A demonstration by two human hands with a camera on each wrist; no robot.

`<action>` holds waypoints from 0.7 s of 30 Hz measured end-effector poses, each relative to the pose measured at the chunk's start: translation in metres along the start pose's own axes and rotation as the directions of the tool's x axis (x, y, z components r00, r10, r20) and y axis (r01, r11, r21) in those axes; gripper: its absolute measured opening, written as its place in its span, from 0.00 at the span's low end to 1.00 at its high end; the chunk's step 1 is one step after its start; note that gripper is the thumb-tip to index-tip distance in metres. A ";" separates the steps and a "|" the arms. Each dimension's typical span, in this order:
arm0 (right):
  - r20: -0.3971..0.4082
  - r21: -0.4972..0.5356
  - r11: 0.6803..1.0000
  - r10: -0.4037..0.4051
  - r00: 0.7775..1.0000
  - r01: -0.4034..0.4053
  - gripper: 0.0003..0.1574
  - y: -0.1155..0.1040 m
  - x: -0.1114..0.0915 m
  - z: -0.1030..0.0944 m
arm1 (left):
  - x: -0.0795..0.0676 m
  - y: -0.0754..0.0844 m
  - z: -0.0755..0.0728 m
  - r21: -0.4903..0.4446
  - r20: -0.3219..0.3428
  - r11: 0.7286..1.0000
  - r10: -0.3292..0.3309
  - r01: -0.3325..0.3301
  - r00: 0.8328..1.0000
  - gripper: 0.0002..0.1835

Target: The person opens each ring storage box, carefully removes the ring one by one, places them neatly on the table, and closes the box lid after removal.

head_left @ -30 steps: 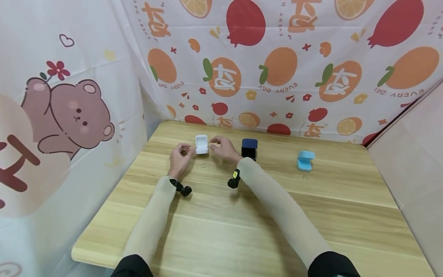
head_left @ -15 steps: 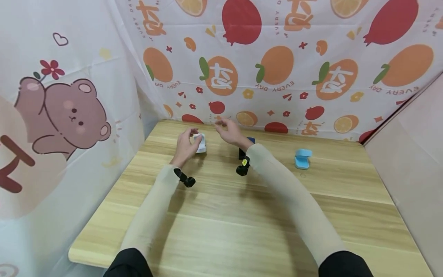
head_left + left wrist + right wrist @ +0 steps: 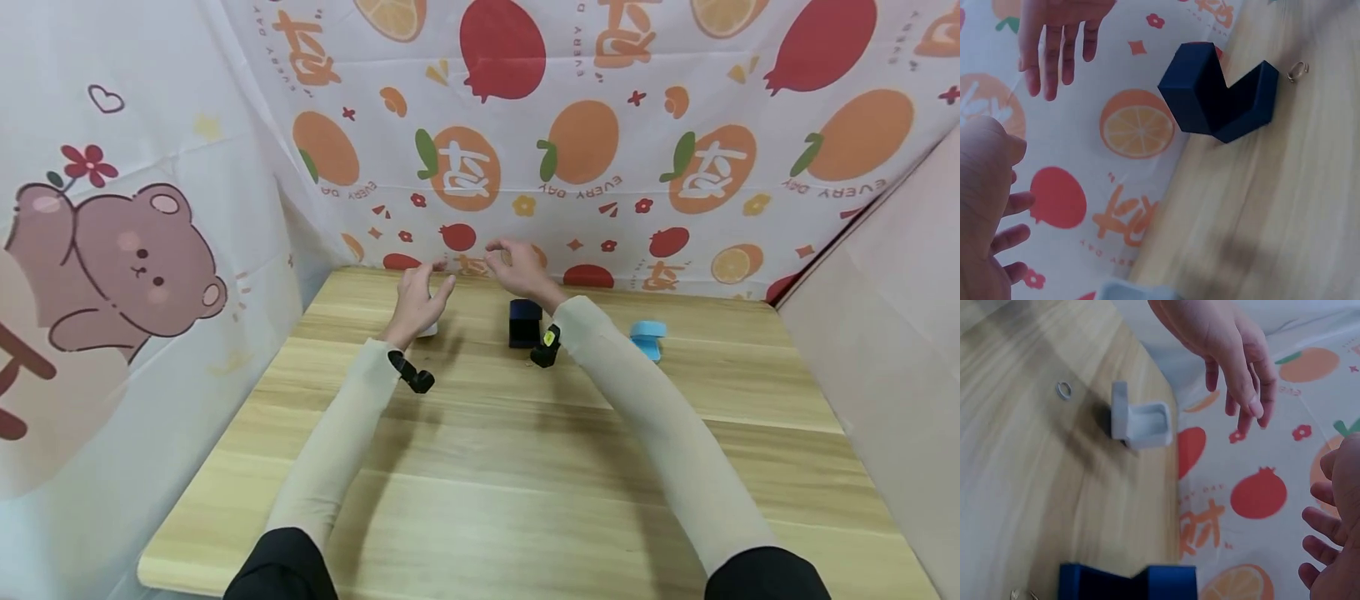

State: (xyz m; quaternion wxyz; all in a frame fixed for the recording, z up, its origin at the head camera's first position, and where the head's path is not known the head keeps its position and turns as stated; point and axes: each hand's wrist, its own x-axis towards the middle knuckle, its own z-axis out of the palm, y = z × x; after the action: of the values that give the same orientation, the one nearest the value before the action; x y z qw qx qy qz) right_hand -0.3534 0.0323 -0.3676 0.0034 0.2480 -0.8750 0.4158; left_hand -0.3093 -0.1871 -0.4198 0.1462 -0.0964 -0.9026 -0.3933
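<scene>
My left hand (image 3: 417, 304) hovers above the white ring box (image 3: 429, 330) with loosely bent fingers and nothing in them. It hides most of that box in the head view. The right wrist view shows the white box standing open, a silver ring (image 3: 1064, 390) lying on the table beside it. Raised near the back curtain, my right hand (image 3: 522, 271) is also loose and holds nothing. Below it stands an open dark blue ring box (image 3: 525, 323). A gold ring (image 3: 1297, 71) lies by the blue box in the left wrist view.
A light blue ring box (image 3: 648, 337) stands open on the right, partly behind my right sleeve (image 3: 637, 392). The wooden table (image 3: 480, 475) meets a fruit-print curtain (image 3: 570, 208) at the back. A bear-print curtain (image 3: 142, 267) hangs on the left.
Both hands have risen from beside the white box. The right hand has moved back and right, away from it; the left now covers most of the box in the head view.
</scene>
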 end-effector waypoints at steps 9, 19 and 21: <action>-0.015 0.055 0.998 0.042 0.999 -0.042 0.25 0.010 -0.002 -0.023 | 0.013 0.020 0.004 0.030 0.009 0.998 0.051 -0.051 0.999 0.25; -0.032 0.018 0.995 0.102 0.994 -0.101 0.28 0.022 -0.011 -0.050 | 0.031 0.033 0.013 0.058 0.027 0.994 0.089 -0.090 0.996 0.25; -0.036 0.016 0.993 0.113 0.993 -0.113 0.28 0.027 -0.012 -0.053 | 0.034 0.037 0.014 0.066 0.031 0.993 0.092 -0.094 0.995 0.25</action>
State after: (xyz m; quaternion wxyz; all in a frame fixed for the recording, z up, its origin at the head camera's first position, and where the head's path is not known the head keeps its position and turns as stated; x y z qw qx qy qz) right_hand -0.3658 0.0906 -0.3552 -0.0056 0.1902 -0.8846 0.4257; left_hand -0.3329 -0.1499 -0.3924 0.1547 -0.1388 -0.9118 -0.3541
